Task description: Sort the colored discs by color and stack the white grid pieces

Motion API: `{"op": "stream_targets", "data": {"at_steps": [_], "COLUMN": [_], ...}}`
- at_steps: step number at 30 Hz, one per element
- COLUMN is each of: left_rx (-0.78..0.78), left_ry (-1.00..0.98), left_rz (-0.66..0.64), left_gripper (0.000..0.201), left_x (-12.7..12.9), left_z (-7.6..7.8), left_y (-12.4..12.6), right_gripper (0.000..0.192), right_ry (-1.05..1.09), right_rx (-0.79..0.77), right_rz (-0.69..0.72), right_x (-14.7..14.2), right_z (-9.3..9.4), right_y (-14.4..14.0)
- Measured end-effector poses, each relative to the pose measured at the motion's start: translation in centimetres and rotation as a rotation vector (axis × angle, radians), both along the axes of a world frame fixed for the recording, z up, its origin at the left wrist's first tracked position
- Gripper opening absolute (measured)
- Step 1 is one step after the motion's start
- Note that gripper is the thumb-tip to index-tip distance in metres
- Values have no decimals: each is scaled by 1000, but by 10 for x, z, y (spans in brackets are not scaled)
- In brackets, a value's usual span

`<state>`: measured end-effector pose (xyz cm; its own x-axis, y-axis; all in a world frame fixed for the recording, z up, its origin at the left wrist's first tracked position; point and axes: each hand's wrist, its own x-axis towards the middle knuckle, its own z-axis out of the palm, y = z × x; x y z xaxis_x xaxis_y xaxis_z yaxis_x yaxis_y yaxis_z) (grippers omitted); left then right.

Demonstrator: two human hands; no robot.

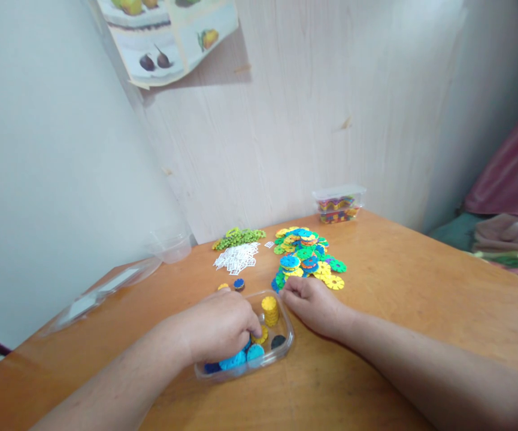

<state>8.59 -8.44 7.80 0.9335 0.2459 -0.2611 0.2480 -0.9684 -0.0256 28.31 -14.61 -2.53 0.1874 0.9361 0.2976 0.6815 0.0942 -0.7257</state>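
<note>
My left hand reaches down into a clear plastic tray, fingers closed at a yellow flower-shaped disc. Inside, a neat stack of yellow discs stands at the back right, with a black disc lying in front of it. Light-blue discs and a dark-blue disc lie along the near side, partly under my palm. Just off the tray's back right corner, my right hand rests with curled fingers; what they hold, if anything, is hidden.
Beyond my right hand spreads a pile of colourful flower discs. White plastic pieces and green pieces lie further left. A small dark-blue stack sits behind the tray. A lidded box and a clear tub stand by the wall.
</note>
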Motion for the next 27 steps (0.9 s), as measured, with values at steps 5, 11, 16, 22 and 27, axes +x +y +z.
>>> {"op": "stream_targets", "data": {"at_steps": [5, 11, 16, 22, 27], "left_rx": [7, -12, -17, -4, -6], "left_ry": [26, 28, 61, 113, 99], "left_rz": [54, 87, 166, 181, 157], "left_gripper": [25, 26, 27, 27, 26], "left_x": [0, -2, -3, 2, 5], "left_z": [4, 7, 9, 10, 9], "left_y": [-3, -5, -8, -10, -9], "right_gripper": [21, 21, 21, 21, 19], "right_ry": [-5, 0, 2, 8, 16], "right_rx": [-5, -11, -2, 1, -17], "right_rz": [3, 0, 4, 2, -1], "right_x": [0, 0, 0, 0, -1], "right_z": [0, 1, 1, 1, 1], "right_y": [-1, -1, -1, -1, -1]}}
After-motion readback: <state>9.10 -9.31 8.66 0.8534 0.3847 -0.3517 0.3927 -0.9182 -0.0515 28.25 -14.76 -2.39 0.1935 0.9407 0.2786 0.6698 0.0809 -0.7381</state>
